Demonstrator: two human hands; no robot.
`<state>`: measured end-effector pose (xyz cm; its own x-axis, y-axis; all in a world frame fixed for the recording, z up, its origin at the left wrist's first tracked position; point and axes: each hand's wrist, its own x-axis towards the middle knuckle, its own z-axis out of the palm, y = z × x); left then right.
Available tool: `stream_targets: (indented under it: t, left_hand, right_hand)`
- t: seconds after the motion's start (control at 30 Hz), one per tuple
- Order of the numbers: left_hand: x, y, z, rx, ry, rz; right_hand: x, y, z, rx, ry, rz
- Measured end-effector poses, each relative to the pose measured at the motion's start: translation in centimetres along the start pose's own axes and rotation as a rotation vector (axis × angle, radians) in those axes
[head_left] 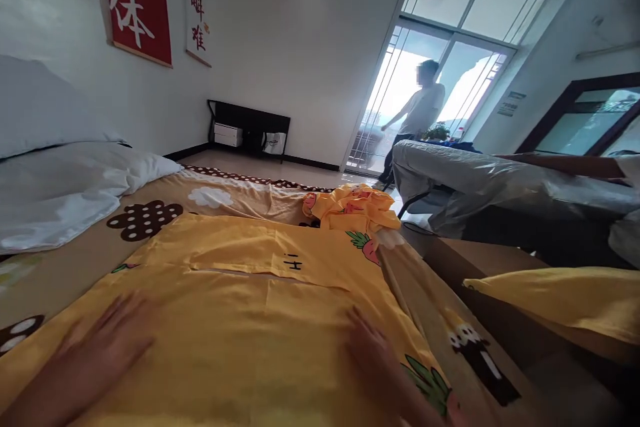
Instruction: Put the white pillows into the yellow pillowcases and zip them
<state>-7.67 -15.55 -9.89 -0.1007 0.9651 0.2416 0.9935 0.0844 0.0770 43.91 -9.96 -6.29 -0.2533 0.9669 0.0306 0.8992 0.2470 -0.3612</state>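
Both hands, left hand (pixel 95 353) and right hand (pixel 375 360), lie flat and open on the yellow pillowcase (pixel 250 293) spread over the bed (pixel 165 207).

The yellow sheet (pixel 260 293) is matt, smooth cloth with a few creases, the pillow (pixel 65 193) soft white fabric, the bedcover (pixel 235 203) printed matt cloth, the wall (pixel 280 27) flat matt paint, and the floor (pixel 250 165) faintly glossy.
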Motion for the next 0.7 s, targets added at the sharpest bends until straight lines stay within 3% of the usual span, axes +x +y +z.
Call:
stream_targets:
  t: [0.13, 0.2, 0.23, 0.3, 0.5, 0.6, 0.7]
  left_hand:
    - [7.8, 12.6, -6.2, -0.162, -0.265, 0.339]
    - [10.4, 17.1, -7.7, -0.159, -0.394, 0.409]
    - [11.4, 18.2, -7.9, -0.131, -0.412, 0.428]
    - [12.8, 18.1, -7.2, -0.082, -0.39, 0.433]
    - [17.6, 12.0, -1.2, -0.091, -0.351, 0.236]
    - [19.9, 10.9, 1.8, -0.112, -0.204, 0.202]
    - [20.9, 10.6, 3.8, -0.124, -0.099, 0.22]
  right_hand:
    - [6.8, -5.1, -1.3, 0.115, 0.069, -0.126]
    - [9.8, -7.0, -0.9, 0.095, 0.082, -0.19]
    - [11.2, -7.3, -0.8, 0.073, 0.079, -0.211]
    - [13.6, -6.4, -1.0, 0.01, 0.072, -0.199]
    - [21.3, 0.0, -5.5, -0.098, 0.152, -0.021]
    - [24.9, -0.3, -6.0, -0.105, 0.171, -0.076]
    - [27.3, -1.9, -4.3, -0.118, 0.168, -0.096]
